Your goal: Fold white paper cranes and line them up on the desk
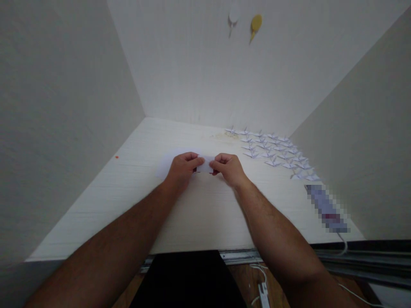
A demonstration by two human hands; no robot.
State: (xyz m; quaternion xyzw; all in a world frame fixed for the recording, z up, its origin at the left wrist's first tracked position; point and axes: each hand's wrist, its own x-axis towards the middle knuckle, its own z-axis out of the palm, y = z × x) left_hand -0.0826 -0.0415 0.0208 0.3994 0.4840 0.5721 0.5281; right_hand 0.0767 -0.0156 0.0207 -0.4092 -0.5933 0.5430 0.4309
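Between my two hands, a small piece of white paper (pixel 204 165) is held just above the white tabletop. My left hand (pixel 184 167) pinches its left edge with thumb and fingers. On the opposite edge, my right hand (pixel 228 167) has the same kind of pinch. The fingers beneath the paper are mostly hidden. Partly behind my left hand lies a pale sheet of paper (pixel 165 164). Several folded white paper cranes (pixel 272 147) stand in rows to the right of my right hand.
A blurred-out flat device (pixel 326 209) with a white cable (pixel 344 246) lies at the table's right edge. Walls enclose the table (pixel 96 214) on three sides. A yellow hook (pixel 256 22) and a white hook (pixel 233 16) hang on the back wall. A power strip (pixel 263 294) is on the floor.
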